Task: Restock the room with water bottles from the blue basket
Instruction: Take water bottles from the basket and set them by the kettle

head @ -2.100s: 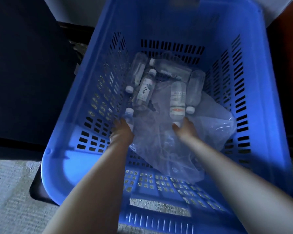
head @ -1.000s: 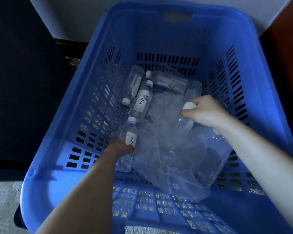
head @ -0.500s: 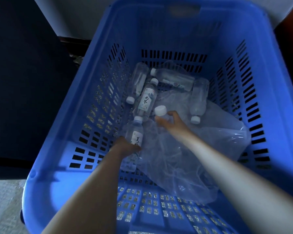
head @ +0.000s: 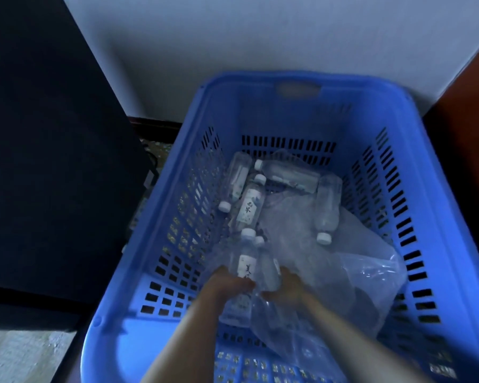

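Both my hands reach into the blue basket point(head: 437, 205). My left hand point(head: 227, 284) grips a labelled water bottle point(head: 245, 261) low on its body. My right hand point(head: 288, 288) holds a second clear bottle point(head: 268, 268) pressed right beside the first, caps pointing away from me. Several more bottles lie on the basket floor: one along the left wall point(head: 237, 183), a labelled one point(head: 250, 207), one across the back point(head: 288, 174) and one at the right point(head: 327, 208).
A crumpled clear plastic bag point(head: 351, 275) covers the right of the basket floor. A dark piece of furniture point(head: 53, 161) stands at the left, a white wall point(head: 233, 51) behind, a reddish-brown panel point(head: 468, 120) at the right. Pale carpet point(head: 20, 355) shows at lower left.
My right hand has brought its bottle down and left, next to the bottle in my left hand. Both hands have drawn back toward me, and the view has tilted up.
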Motion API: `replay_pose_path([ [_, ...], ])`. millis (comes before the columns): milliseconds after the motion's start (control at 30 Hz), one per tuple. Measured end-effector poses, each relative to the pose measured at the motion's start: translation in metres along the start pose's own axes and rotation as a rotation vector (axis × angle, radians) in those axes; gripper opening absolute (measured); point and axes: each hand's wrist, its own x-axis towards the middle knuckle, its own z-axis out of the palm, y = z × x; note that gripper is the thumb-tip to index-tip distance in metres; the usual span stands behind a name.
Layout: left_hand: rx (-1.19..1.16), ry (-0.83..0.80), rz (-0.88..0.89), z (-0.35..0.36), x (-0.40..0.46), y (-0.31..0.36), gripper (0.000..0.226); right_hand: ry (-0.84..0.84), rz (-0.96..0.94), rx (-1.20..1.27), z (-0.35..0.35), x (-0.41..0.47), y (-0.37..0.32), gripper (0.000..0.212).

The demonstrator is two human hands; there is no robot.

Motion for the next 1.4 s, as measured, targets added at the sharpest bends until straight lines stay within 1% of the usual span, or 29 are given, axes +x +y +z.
replay_pose_path([
  [100,-0.036,0.006,0.051,-0.001,0.006,0.002,0.069,-0.028,0.082,-0.039,-0.003,0.005,-0.007,0.106],
  [133,-0.030,0.009,0.061,-0.002,0.006,0.005,0.068,-0.050,0.095,-0.004,-0.008,0.001,-0.012,0.107],
  [167,-0.038,0.005,0.073,-0.004,0.002,0.008,0.061,-0.058,0.101,0.038,-0.011,-0.002,-0.015,0.106],
  [200,-0.055,0.007,0.094,-0.006,-0.003,0.012,0.051,-0.057,0.094,0.089,-0.014,-0.008,-0.018,0.101],
  [233,-0.075,0.013,0.122,-0.007,-0.007,0.016,0.042,-0.035,0.088,0.168,-0.018,-0.013,-0.023,0.091],
  [267,-0.093,0.019,0.149,-0.008,-0.009,0.020,0.039,0.007,0.072,0.282,-0.022,-0.019,-0.026,0.082],
  [333,-0.144,0.006,0.220,-0.008,-0.019,0.032,0.033,0.073,-0.017,0.564,-0.031,-0.031,-0.036,0.081],
  [367,-0.168,0.005,0.257,-0.008,-0.025,0.038,0.030,0.122,-0.071,0.640,-0.037,-0.038,-0.041,0.079],
  [433,-0.213,0.000,0.301,-0.008,-0.044,0.052,0.032,0.210,-0.173,0.618,-0.057,-0.065,-0.054,0.068],
  [467,-0.238,-0.008,0.310,-0.010,-0.054,0.059,0.034,0.220,-0.216,0.603,-0.070,-0.079,-0.060,0.064],
  [500,-0.256,-0.019,0.325,-0.011,-0.066,0.067,0.035,0.206,-0.244,0.618,-0.083,-0.091,-0.067,0.066],
  [600,-0.287,-0.064,0.368,-0.017,-0.106,0.092,0.028,0.103,-0.208,0.728,-0.115,-0.139,-0.090,0.087],
  [667,-0.323,-0.083,0.389,-0.021,-0.138,0.111,0.035,0.095,-0.236,0.780,-0.133,-0.174,-0.096,0.083],
  [767,-0.314,-0.121,0.398,-0.026,-0.192,0.141,0.053,0.121,-0.275,0.791,-0.163,-0.236,-0.113,0.058],
  [867,-0.291,-0.154,0.426,-0.033,-0.247,0.176,0.057,0.172,-0.325,0.802,-0.195,-0.289,-0.133,0.046],
  [1033,-0.223,-0.142,0.525,-0.057,-0.348,0.251,0.057,0.234,-0.424,0.763,-0.249,-0.386,-0.187,0.057],
  [1167,-0.185,-0.136,0.618,-0.083,-0.431,0.323,0.047,0.267,-0.528,0.696,-0.311,-0.471,-0.239,0.077],
  [1200,-0.178,-0.150,0.649,-0.089,-0.452,0.343,0.049,0.276,-0.555,0.676,-0.328,-0.492,-0.251,0.076],
  [1300,-0.161,-0.165,0.735,-0.106,-0.516,0.401,0.062,0.308,-0.656,0.631,-0.377,-0.555,-0.287,0.062],
  [1400,-0.169,-0.181,0.824,-0.117,-0.578,0.447,0.067,0.336,-0.740,0.609,-0.416,-0.616,-0.314,0.055],
])
